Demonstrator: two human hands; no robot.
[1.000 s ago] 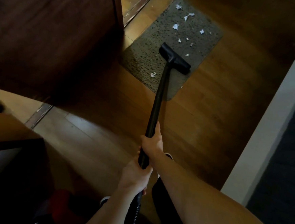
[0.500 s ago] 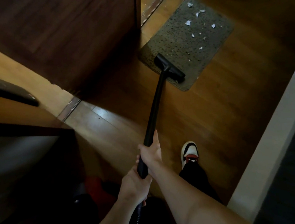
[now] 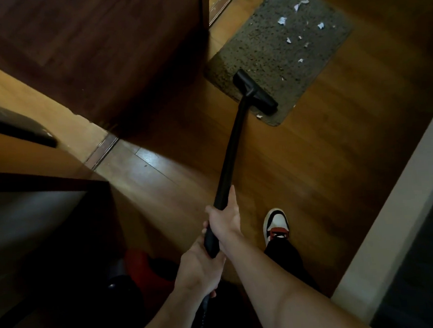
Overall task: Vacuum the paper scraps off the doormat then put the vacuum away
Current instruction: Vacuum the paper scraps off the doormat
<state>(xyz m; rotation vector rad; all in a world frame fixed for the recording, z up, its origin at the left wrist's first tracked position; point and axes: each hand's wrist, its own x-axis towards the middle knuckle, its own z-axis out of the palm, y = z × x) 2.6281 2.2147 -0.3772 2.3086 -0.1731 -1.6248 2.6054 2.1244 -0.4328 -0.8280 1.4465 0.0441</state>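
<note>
While we pull nozzle (image 3: 255, 91) back to doormat (image 3: 265, 46) near edge, left hand (image 3: 198, 265) and right hand (image 3: 225, 220) grip wand (image 3: 231, 152); paper scraps (image 3: 282, 20) upper right remain, more passes needed.

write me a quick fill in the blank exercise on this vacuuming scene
The left hand and right hand both grip the black wand; the ____ one is nearer the nozzle.
The nozzle sits on the ____, at its near edge.
Torn white ____ scraps lie beyond the nozzle.
A white, black and red ____ stands on the wooden floor.
Missing: right; doormat; paper; shoe
</note>
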